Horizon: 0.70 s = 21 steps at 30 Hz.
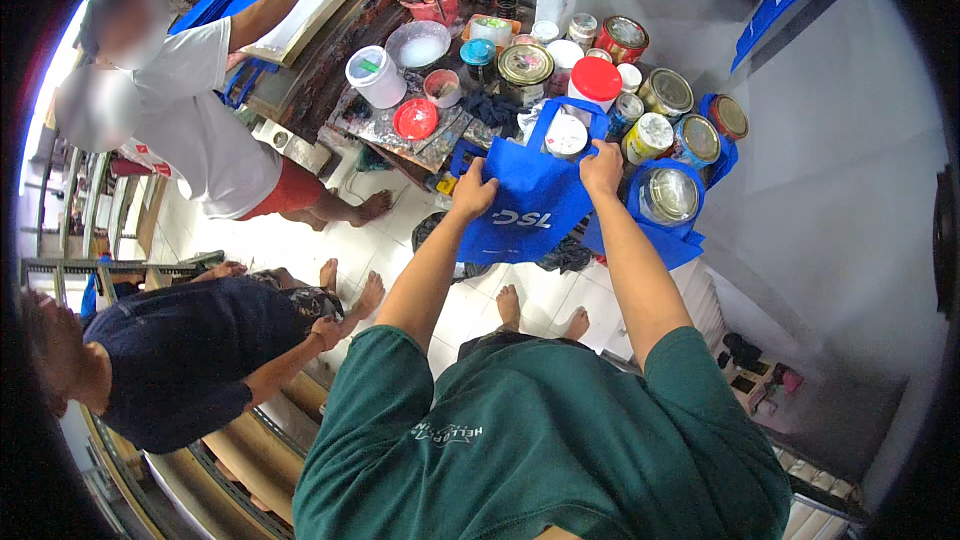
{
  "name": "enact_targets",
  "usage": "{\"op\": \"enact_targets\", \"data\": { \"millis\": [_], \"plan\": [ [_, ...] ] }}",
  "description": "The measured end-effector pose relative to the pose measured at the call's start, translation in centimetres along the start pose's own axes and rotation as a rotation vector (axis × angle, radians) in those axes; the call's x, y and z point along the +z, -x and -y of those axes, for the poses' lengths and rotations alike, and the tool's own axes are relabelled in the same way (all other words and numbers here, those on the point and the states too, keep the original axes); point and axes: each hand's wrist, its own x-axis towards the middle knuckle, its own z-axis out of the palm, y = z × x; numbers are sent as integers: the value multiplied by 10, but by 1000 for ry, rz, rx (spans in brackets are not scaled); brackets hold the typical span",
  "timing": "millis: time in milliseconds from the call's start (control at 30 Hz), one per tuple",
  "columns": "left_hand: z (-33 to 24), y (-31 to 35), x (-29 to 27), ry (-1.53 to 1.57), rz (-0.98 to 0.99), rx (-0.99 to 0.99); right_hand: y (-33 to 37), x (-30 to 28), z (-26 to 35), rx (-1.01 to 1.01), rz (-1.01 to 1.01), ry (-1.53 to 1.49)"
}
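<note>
A blue fabric tote bag with white print hangs stretched out in front of me, its handle loop upward. My left hand is closed on its upper left edge. At the upper right edge, my right hand grips the same bag. Just beyond the bag stand a tub with a red lid and a white-lidded can. Right of my right hand, a metal-lidded can sits with blue fabric around it.
Paint cans, tubs and a bowl crowd the stained worktable. At the upper left, a person in a white shirt works over a framed screen. Another person in dark clothes is at my left. A blue bag hangs upper right.
</note>
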Motion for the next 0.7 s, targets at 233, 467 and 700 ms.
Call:
{"op": "enact_targets", "data": {
  "millis": [233,467,700],
  "plan": [
    [-11,5,1,-41,-104,60,3,11,-3,-79,28,1],
    [6,1,15,-198,-39,-41,12,21,-13,-36,122,35],
    [16,-9,37,-172,-191,-80,22,29,-14,16,224,61]
  ]
}}
